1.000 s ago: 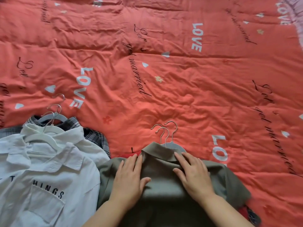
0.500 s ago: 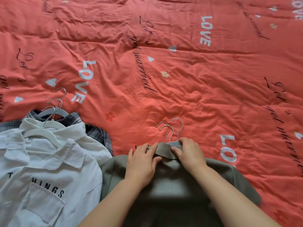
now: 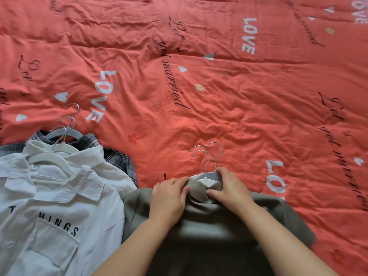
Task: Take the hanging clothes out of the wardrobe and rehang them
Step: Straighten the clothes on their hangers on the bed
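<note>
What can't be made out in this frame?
Head view only:
- Hangers by the green shirt: three hooks show, but the shirt, the left hand and the right hand hide most of the hanger bodies.
- Whatever lies under the green shirt: fully covered by it.
- Plaid shirt: mostly buried under the white shirt.
- White shirt: a fold hides part of its lettering, and the frame's bottom edge cuts off its lower part.

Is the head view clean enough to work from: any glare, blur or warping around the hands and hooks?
Head view: soft, even light with no glare; the hanger hooks, left hand and right hand read sharp; the forearms cast a faint shadow on the olive shirt; the wide-angle lens bends the red bedspread toward the edges, where its print softens.
</note>
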Motion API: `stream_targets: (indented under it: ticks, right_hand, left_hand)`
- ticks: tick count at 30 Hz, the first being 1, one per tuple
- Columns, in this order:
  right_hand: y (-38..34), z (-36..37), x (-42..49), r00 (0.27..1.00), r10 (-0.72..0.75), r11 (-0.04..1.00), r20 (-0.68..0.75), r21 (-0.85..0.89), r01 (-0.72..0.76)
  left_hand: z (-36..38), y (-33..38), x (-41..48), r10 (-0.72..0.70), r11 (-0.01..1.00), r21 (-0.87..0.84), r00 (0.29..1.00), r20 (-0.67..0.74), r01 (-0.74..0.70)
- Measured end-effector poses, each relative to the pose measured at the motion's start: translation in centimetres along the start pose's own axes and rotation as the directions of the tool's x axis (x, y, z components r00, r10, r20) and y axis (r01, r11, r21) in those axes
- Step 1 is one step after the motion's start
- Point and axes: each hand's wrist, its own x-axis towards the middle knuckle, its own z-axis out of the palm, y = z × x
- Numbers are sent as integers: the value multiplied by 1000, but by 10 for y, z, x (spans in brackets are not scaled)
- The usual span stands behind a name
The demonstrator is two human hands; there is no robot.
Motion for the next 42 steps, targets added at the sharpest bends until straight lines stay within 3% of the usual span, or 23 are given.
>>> stream_targets:
  ticks: [4,9,12,16,20,25,35,42]
  right_hand:
    - [6,6,-23,973,-84,993,-214,63,99]
    - [3,3,-56,874,-216,951,-435,111,289]
    - [-1,-13,-78,839,-255,930,-482,116,349]
    - [-1,-34,-111,843,-248,939,-477,94,330]
    - [-12,-69,-149,805,-259,937,-533,64,344]
    - [-36,-129,-212,678,-275,921,-682,16,390]
    - [-116,-222,-350,396,-383,867,-834,-176,467]
    - [-173,-231,-420,255,-539,772,-803,-350,530]
  left_hand:
    - [-13,3,5,9,998,58,995,97,-15]
    - [-38,8,-10,180,984,-50,969,169,-174]
    - [-50,14,-29,288,956,-76,957,41,-284]
    - [-68,37,-58,398,915,-25,909,-122,-403]
    - [-100,68,-81,477,876,29,853,-210,-482]
    - [-153,116,-113,563,815,59,766,-310,-576]
    - [-276,173,-213,642,697,183,490,-590,-693]
    - [-334,154,-314,581,748,244,432,-689,-617]
